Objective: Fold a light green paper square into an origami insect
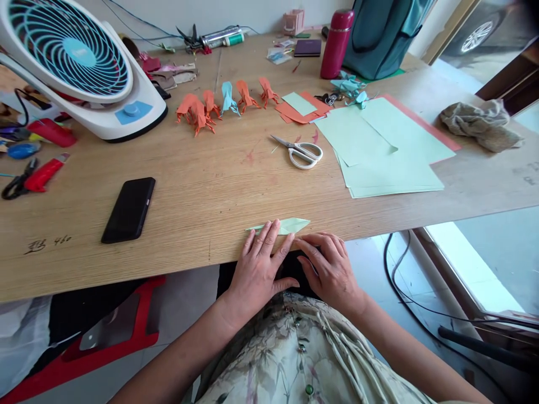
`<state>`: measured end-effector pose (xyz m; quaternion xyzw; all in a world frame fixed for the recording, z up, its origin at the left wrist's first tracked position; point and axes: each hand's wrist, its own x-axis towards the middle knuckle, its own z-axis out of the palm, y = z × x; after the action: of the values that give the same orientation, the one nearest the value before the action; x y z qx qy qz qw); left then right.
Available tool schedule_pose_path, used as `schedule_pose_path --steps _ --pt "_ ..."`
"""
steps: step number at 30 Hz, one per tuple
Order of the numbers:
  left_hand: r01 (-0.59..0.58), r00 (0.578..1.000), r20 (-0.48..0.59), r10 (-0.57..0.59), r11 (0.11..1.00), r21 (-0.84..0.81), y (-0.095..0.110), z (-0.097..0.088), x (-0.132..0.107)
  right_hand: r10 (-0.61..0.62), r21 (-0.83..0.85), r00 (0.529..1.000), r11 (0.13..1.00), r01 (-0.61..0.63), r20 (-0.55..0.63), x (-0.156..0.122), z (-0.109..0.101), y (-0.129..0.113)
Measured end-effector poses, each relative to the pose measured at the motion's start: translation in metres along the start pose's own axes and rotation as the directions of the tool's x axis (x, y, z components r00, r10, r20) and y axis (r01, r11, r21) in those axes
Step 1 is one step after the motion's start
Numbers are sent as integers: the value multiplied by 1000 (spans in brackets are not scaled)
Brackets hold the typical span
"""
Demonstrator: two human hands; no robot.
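Note:
A narrow, pointed piece of folded pale green paper (290,225) lies at the near edge of the wooden table (202,196). My left hand (259,266) rests flat with its fingers stretched out, the fingertips pressing on the paper's left part. My right hand (326,266) lies beside it at the table edge, fingers bent and together, the tips just below the paper's right end. Neither hand grips anything that I can see.
White-handled scissors (301,152) lie mid-table beside a stack of green sheets (385,151). Orange and blue folded figures (223,104) stand in a row. A black phone (129,209) lies left, a white fan (80,70) far left. A red flask (336,42) and teal bag (381,33) stand behind.

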<state>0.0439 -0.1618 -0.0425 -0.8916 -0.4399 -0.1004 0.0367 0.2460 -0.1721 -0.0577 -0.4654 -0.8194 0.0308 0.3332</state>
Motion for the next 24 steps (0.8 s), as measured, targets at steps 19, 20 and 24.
schedule_pose_path --steps 19,20,24 --pt "-30 999 21 28 996 84 0 2 -16 -81 14 995 997 82 -55 11 11 -8" --pt "-14 1000 18 13 996 87 1 3 -15 -80 10 995 997 80 -56 11 11 -10" --pt "91 996 -25 -89 993 72 11 8 -6 -48 -20 997 999 47 -67 8 11 -10"
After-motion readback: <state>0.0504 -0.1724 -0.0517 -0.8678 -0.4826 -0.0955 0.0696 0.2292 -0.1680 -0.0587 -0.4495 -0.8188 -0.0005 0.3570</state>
